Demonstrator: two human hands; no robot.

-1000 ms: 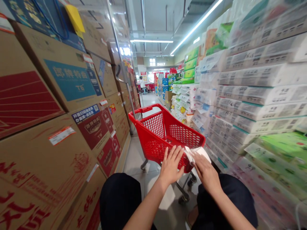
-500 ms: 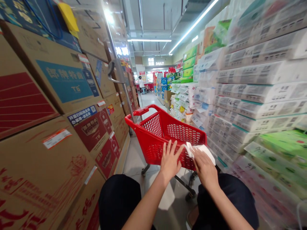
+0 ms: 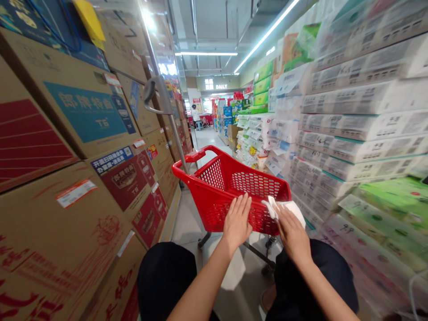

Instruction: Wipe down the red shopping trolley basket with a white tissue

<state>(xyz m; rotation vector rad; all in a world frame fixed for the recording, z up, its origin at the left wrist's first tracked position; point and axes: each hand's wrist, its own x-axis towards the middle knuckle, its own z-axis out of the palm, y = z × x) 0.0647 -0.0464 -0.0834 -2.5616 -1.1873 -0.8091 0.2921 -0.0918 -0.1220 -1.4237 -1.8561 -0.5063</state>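
Observation:
A red plastic shopping cart (image 3: 214, 196) stands sideways before my knees, its handle end to the left. My left hand (image 3: 237, 220) lies flat on the cart's near side, just under the rim, with its fingers stretched out and nothing in it. Farther right, my right hand (image 3: 292, 234) holds a white cloth (image 3: 294, 209) against the cart's right end. Part of the cloth is bunched up beside the fingers, and the rest is hidden beneath the hand. The basket's visible inside holds nothing.
Stacked cardboard boxes (image 3: 83, 111) wall the left side, with a metal pole with a grey handle (image 3: 160, 96) beside them. On the right rise piles of wrapped paper packs (image 3: 354, 120). Down the tiled aisle a person (image 3: 195, 115) is near a blue stool (image 3: 199, 125).
My right hand has slid a little to the right along the cart with the cloth. The fingers of my left hand have drawn closer together, still resting on the cart's side.

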